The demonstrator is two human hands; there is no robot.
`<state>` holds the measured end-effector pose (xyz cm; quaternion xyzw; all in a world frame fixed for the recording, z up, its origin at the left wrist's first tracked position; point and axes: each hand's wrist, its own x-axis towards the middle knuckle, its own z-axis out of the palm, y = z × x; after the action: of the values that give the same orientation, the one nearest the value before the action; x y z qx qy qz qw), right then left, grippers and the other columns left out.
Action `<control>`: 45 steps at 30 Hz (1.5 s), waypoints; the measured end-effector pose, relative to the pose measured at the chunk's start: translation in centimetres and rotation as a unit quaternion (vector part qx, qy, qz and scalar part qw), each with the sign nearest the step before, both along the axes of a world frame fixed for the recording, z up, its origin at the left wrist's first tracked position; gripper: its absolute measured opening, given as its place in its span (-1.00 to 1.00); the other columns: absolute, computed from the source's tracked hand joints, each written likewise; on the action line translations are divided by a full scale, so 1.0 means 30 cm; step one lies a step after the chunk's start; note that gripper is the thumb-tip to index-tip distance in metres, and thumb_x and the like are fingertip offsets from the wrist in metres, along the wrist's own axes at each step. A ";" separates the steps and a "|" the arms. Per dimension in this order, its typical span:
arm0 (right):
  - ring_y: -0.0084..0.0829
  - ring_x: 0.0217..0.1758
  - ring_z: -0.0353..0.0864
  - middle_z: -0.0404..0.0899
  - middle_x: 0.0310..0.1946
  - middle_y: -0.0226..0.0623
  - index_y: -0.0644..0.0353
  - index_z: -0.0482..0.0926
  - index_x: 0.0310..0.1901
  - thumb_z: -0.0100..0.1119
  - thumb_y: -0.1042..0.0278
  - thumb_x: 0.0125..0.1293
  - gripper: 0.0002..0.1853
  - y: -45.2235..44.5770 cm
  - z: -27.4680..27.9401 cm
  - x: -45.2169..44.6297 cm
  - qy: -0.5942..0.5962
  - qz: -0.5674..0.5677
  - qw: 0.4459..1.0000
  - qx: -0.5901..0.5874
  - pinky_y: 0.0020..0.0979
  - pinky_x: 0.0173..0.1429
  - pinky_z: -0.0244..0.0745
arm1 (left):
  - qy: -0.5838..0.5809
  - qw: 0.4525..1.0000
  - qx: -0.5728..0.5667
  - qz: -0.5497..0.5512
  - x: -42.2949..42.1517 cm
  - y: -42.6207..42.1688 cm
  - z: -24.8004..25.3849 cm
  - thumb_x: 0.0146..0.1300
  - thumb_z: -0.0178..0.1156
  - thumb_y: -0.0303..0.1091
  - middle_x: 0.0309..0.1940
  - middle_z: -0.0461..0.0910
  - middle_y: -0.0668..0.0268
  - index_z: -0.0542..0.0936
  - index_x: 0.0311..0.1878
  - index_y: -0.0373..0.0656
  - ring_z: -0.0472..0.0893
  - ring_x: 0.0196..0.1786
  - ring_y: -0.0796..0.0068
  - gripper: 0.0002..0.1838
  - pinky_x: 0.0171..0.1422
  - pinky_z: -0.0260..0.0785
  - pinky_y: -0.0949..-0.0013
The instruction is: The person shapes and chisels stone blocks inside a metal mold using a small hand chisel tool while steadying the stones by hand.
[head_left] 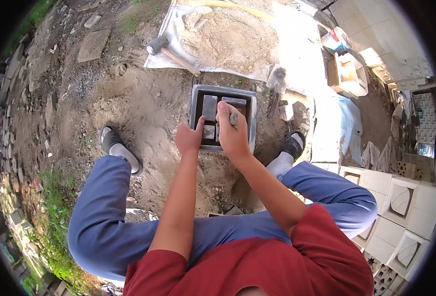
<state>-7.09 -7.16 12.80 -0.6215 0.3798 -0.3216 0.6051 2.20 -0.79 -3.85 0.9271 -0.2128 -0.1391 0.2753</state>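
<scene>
A square grey mould box (194,101) lies on the ground between my feet, with several dark grey blocks inside; one long block (209,107) is at its upper left. My right hand (233,137) is over the right half of the box, its fingers wrapped round a small grey rod-like tool (233,119) whose end shows above the fist. My left hand (189,137) is at the left rim, with its thumb stretched toward the blocks and its other fingers partly hidden.
A hammer (177,59) lies across the edge of a white sheet (166,37) bearing a sand pile (227,42). A trowel (276,86) is right of the box. Farther right are a cardboard box (334,74), a bucket (335,40) and pale blocks (400,197).
</scene>
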 end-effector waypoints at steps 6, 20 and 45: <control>-0.71 -0.44 0.11 0.18 -0.56 -0.59 0.16 0.30 -0.46 -0.08 0.13 0.66 -0.54 0.005 -0.078 0.000 0.001 0.010 1.000 -0.016 -0.45 -0.39 0.11 | 0.094 0.991 0.088 0.040 0.020 -0.022 0.034 0.36 -0.09 0.50 -0.11 0.67 -0.08 0.67 -0.19 -0.31 0.68 -0.03 -0.13 -0.12 0.07 0.52 -0.08; -0.63 -0.59 -0.03 0.06 -0.64 -0.56 0.03 0.14 -0.52 -0.08 0.08 0.66 -0.50 -0.303 0.239 0.028 -0.232 0.012 0.972 0.021 -0.45 -0.46 -0.04 | 0.117 0.987 0.105 0.043 0.046 -0.080 0.112 0.17 0.03 0.63 -0.12 0.71 -0.10 0.67 0.00 -0.32 0.71 -0.04 -0.11 -0.01 0.06 0.56 -0.02; -0.72 -0.53 0.18 0.23 -0.67 -0.57 0.20 0.36 -0.56 0.15 0.06 0.54 -0.48 -0.371 -0.152 0.106 -0.039 0.059 0.998 0.006 -0.46 -0.44 0.09 | 0.124 0.988 0.083 0.042 0.055 -0.098 0.061 0.06 0.12 0.65 -0.21 0.71 -0.15 0.75 -0.19 -0.29 0.72 -0.10 -0.17 -0.03 0.01 0.56 -0.07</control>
<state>-3.92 -18.30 8.25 -0.6263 0.3208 -0.3072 0.6407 3.84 -3.73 -2.04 0.9304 -0.1256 -0.2589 0.2271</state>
